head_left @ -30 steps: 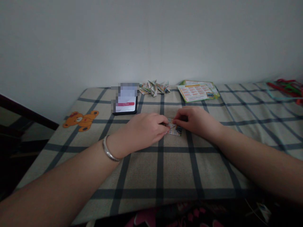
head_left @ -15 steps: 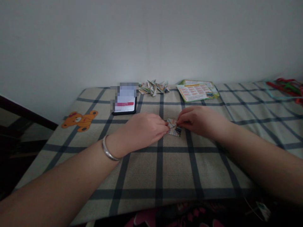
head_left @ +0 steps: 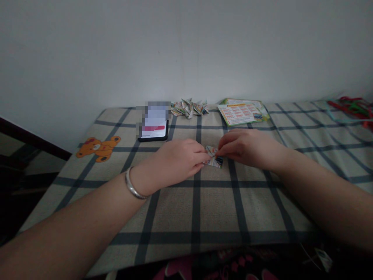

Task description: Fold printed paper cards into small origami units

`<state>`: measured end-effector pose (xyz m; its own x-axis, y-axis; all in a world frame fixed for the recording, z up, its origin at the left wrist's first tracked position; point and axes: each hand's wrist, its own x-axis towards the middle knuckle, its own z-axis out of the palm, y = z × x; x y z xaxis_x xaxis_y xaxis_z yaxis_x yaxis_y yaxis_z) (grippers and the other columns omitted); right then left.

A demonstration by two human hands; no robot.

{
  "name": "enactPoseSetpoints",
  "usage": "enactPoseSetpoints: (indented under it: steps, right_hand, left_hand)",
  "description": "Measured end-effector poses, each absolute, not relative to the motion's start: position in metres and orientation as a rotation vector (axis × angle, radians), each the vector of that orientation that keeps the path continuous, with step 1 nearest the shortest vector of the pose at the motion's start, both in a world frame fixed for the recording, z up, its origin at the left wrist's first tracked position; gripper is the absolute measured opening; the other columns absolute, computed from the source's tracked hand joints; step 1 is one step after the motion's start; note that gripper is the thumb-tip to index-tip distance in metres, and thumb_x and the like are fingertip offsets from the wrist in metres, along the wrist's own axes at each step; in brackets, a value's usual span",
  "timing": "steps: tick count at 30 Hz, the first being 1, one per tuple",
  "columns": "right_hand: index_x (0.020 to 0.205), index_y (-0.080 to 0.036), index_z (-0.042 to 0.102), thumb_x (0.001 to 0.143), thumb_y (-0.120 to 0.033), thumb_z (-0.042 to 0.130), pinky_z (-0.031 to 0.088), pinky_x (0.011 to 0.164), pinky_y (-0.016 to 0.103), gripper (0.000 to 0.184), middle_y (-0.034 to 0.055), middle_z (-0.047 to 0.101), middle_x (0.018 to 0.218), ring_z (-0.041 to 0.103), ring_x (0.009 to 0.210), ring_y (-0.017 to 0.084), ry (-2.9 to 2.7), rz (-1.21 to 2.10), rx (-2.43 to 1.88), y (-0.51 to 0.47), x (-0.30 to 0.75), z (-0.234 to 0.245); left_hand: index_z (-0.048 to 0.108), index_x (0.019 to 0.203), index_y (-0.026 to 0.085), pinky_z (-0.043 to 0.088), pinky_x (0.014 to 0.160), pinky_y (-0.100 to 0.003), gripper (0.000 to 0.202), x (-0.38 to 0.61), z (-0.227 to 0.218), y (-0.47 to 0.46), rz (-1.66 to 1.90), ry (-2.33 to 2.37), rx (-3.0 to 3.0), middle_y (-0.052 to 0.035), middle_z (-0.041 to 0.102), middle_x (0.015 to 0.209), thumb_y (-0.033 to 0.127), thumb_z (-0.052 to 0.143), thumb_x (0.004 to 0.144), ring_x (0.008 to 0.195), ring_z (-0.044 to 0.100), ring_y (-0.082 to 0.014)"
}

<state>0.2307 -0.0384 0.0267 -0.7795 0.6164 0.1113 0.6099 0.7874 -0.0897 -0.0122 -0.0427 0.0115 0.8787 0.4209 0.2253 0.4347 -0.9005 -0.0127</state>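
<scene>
A small folded piece of printed paper (head_left: 215,161) lies on the checked tablecloth, between my two hands. My left hand (head_left: 183,159), with a silver bangle at the wrist, has its fingers pressed together on the paper's left side. From the right, my right hand (head_left: 247,149) pinches the paper near its upper middle with thumb and forefinger. My fingers cover the paper's left edge and part of its top.
Behind my left hand lies a phone (head_left: 154,130) with a lit screen. Folded paper pieces (head_left: 190,108) and printed leaflets (head_left: 241,112) sit near the wall. A bear cutout (head_left: 99,148) is at left. Red and green items (head_left: 352,108) lie far right.
The fingers of my right hand have shifted slightly left over the paper. My left fingertips reach a little further onto it. Everything else stays in place.
</scene>
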Motion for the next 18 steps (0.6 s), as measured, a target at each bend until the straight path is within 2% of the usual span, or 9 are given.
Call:
enactPoseSetpoints:
  steps: [4, 11, 18]
  right_hand:
    - [0.105, -0.035, 0.073, 0.087, -0.015, 0.058, 0.040, 0.066, 0.024, 0.031, -0.0006, 0.069, 0.097, 0.063, 0.080, 0.013, -2.840, 0.092, -1.005, -0.0380, 0.2315, 0.0256]
    - [0.105, -0.036, 0.073, 0.085, -0.014, 0.058, 0.039, 0.064, 0.023, 0.034, -0.0008, 0.067, 0.099, 0.061, 0.077, 0.012, -2.856, 0.089, -0.991, -0.0385, 0.2307, 0.0260]
    - [0.104, -0.038, 0.073, 0.083, -0.018, 0.060, 0.034, 0.058, 0.023, 0.032, -0.0023, 0.069, 0.101, 0.061, 0.077, 0.012, -2.871, -0.063, -1.042, -0.0406, 0.2290, 0.0268]
  left_hand:
    - [0.067, 0.104, 0.018, 0.051, 0.082, -0.034, 0.020, -0.0111, 0.0112, -0.0442, -0.334, -0.715, -2.976, -0.0055, 0.067, 0.102, 0.023, 0.051, 0.093, 0.095, 0.061, -0.0194]
    - [0.067, 0.102, 0.018, 0.051, 0.084, -0.037, 0.021, -0.0075, 0.0068, -0.0446, -0.305, -0.732, -2.943, -0.0067, 0.064, 0.100, 0.022, 0.048, 0.094, 0.095, 0.058, -0.0203]
    - [0.067, 0.102, 0.019, 0.050, 0.090, -0.038, 0.023, -0.0079, 0.0127, -0.0462, -0.226, -0.713, -2.967, -0.0053, 0.065, 0.102, 0.012, 0.055, 0.085, 0.102, 0.058, -0.0212]
